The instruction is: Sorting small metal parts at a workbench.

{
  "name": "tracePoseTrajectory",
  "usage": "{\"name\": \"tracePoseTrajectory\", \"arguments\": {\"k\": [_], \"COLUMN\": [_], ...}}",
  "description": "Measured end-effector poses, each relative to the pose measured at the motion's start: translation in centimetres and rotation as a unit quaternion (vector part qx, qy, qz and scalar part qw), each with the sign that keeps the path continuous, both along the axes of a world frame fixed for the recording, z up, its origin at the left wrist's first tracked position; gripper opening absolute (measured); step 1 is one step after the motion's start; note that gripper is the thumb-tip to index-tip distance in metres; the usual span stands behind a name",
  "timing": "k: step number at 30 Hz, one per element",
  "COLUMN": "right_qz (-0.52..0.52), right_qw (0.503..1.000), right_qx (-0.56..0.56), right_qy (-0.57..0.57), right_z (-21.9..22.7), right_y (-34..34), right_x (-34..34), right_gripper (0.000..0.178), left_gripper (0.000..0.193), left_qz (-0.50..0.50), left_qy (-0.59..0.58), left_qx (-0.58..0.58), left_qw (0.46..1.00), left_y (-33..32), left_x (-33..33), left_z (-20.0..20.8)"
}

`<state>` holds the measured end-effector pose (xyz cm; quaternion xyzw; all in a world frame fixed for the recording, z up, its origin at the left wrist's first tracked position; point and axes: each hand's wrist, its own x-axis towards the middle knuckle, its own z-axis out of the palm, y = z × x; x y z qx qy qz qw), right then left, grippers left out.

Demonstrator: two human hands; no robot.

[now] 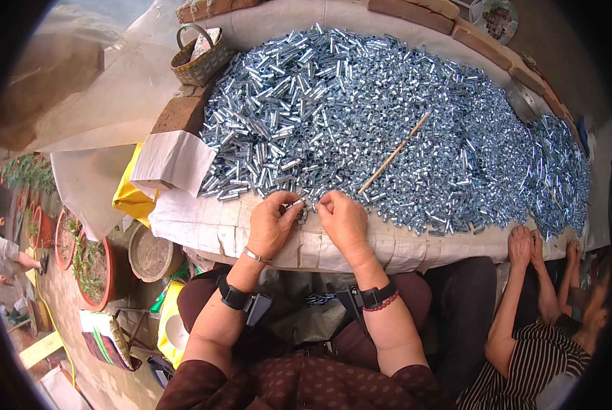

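Note:
A broad heap of shiny zinc-coloured metal tubes and sleeves [347, 102] covers the cloth-topped table [401, 249] before me. At its near edge my left hand [272, 222] is closed in a pinch, with a small metal sleeve [291, 204] between thumb and forefinger. Just to the right, my right hand [345, 222] has its thumb and fingers drawn together beside a few loose pieces. What those fingers hold, if anything, is too small to make out. The two hands are close but apart.
A thin wooden stick [395, 152] lies across the heap. Bricks [480, 42] border the far side; a wicker basket [200, 58] stands at the far left. To the right, a co-worker in a striped top [535, 359] has hands at the table's edge. Plant pots [97, 273] stand left.

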<state>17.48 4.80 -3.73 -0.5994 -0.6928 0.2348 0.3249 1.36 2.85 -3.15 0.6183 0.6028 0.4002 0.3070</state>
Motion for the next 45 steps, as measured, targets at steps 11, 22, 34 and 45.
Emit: {"name": "tracePoseTrajectory", "arguments": {"k": [11, 22, 34, 45], "right_qz": [0.017, 0.080, 0.094, 0.064], "right_qw": [0.999, 0.883, 0.885, 0.884], "right_qx": [0.035, -0.142, -0.037, -0.100], "right_qy": [-0.023, 0.440, 0.455, 0.451], "right_z": [1.5, 3.6, 3.7, 2.7], "right_y": [-0.8, -3.2, -3.9, -2.8], "right_x": [-0.3, 0.0, 0.5, 1.3], "right_gripper": [0.008, 0.017, 0.020, 0.019], "left_gripper": [0.022, 0.023, 0.038, 0.033], "left_qz": [-0.058, -0.118, -0.192, -0.143], "left_qy": [-0.362, -0.421, -0.122, -0.249], "left_qx": [-0.157, -0.201, -0.095, -0.142], "left_qw": [0.917, 0.877, 0.969, 0.947], "left_y": [-1.3, -1.4, -3.6, -1.0], "left_x": [-0.2, -0.2, -1.3, 0.9], "left_z": [0.2, -0.1, -4.1, -3.1]}}
